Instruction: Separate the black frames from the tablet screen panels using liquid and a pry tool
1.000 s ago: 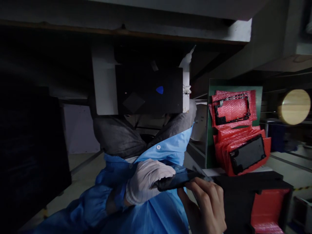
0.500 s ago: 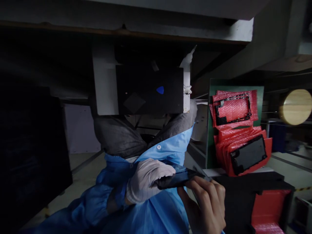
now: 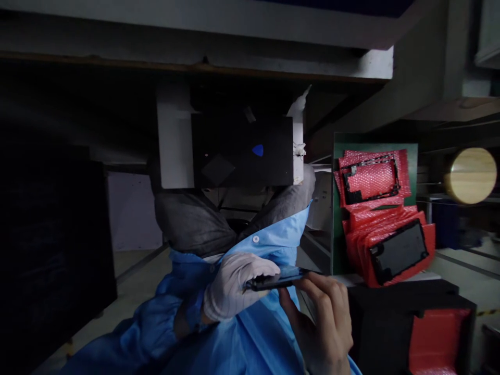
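Note:
Close to my lap, my left hand [image 3: 241,285], in a white glove, is closed around the left end of a thin black phone-like panel [image 3: 275,280]. The panel is seen nearly edge-on, its glossy upper face catching a bluish reflection. At its right end, my bare right hand [image 3: 326,317] grips it between thumb and fingertips. The fingers cover part of that end, and the underside is hidden.
Ahead is a black work surface [image 3: 242,161] with a blue triangular pick [image 3: 258,150]. To the right, a green board [image 3: 410,156] carries red bubble-wrap pouches [image 3: 361,234], a black phone frame [image 3: 396,174] and a dark panel [image 3: 400,250]. Below are black boxes [image 3: 378,323]; a round wooden stool [image 3: 471,176] stands farther right.
The panel has tipped to a more edge-on angle. My right hand has shifted slightly left and up, still gripping its right end. The view has moved a little.

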`<state>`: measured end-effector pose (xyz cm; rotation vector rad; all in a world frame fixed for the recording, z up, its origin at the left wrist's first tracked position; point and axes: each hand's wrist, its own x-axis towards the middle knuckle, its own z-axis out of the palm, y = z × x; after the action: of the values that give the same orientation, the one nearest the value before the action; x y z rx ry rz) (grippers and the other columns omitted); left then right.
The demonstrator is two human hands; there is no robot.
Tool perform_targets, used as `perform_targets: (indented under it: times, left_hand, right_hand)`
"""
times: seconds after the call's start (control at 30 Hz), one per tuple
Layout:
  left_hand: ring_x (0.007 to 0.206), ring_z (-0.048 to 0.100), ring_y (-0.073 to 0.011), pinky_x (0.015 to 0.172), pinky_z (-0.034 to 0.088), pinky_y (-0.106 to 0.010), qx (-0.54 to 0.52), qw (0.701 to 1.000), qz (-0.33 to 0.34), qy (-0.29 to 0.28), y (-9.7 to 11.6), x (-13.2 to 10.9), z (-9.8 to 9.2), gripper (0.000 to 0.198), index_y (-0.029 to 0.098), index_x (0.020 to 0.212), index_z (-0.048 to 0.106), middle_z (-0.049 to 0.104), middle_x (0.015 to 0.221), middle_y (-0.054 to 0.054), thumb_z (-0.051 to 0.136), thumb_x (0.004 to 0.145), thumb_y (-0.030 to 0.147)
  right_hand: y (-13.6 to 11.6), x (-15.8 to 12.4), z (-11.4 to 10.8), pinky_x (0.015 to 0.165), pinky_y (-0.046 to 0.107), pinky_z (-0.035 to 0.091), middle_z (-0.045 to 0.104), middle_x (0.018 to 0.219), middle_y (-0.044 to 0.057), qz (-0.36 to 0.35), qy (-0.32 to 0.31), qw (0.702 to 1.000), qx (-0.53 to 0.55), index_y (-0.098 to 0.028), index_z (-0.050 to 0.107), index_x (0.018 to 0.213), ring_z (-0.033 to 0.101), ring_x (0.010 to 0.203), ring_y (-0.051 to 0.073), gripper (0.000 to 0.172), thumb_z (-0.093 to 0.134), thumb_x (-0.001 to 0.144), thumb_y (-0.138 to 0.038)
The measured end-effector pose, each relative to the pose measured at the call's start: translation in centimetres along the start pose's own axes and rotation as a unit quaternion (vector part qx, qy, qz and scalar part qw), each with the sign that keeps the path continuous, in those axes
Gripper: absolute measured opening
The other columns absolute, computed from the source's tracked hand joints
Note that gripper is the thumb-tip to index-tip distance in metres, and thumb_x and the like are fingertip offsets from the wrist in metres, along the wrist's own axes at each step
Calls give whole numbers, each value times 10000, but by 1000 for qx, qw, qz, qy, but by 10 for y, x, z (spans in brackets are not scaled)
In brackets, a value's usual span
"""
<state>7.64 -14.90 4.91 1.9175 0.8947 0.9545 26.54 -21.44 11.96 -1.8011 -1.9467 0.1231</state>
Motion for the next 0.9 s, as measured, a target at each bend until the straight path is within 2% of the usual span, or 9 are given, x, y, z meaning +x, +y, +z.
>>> perform_targets:
  times: [0.17, 0.27, 0.4, 0.5, 0.67, 0.9]
  left_hand:
    - [874, 901, -171, 842, 701, -271, -9, 1000, -15, 19, -2, -3, 4, 265, 224, 1164, 760, 918, 1001, -21, 579, 1253, 396]
    - [877, 903, -177, 839, 708, -279, -19, 1000, -18, 11, -1, -7, 7, 328, 226, 1192, 762, 920, 1021, -30, 530, 1267, 447]
    - [877, 900, -218, 819, 727, -316, -36, 999, -33, 11, 1, -14, 12, 249, 223, 1210, 796, 916, 1023, -70, 570, 1216, 329]
    - [896, 901, -218, 854, 733, -316, -39, 998, -44, 10, 2, -16, 13, 209, 224, 1202, 804, 916, 1033, -73, 614, 1192, 310]
    - [870, 896, -201, 821, 714, -302, -45, 998, -33, 18, 1, -12, 12, 395, 215, 1194, 784, 913, 1016, -69, 475, 1271, 448]
    - [862, 884, -187, 831, 706, -282, -32, 999, -35, 11, -3, -10, 13, 216, 229, 1168, 788, 910, 1009, -41, 590, 1199, 308]
  right_hand:
    - [-5, 13, 1, 785, 331, 620, 786, 1005, 76, -13, -19, 1000, 9, -191, 709, 1168, 767, 868, 203, 8, 711, 1172, -198]
    - [-10, 15, 0, 772, 339, 625, 771, 1015, 87, -19, -31, 999, 17, -178, 695, 1192, 764, 873, 212, 96, 715, 1180, -272]
    - [-19, 15, 2, 759, 330, 618, 761, 1010, 89, -20, -23, 999, 14, -175, 685, 1177, 754, 880, 208, 194, 743, 1184, -360]
    - [-24, 13, 5, 790, 327, 617, 762, 1015, 84, -4, -16, 1000, 9, -177, 681, 1184, 748, 895, 203, 161, 720, 1197, -332]
    - [-23, 6, 6, 813, 342, 624, 764, 1067, 97, 10, -37, 999, 4, -176, 692, 1241, 755, 946, 219, 78, 667, 1207, -241]
    - [-19, 1, 9, 809, 361, 630, 754, 1088, 97, 6, -38, 999, 1, -196, 681, 1277, 736, 960, 232, 98, 688, 1179, -193]
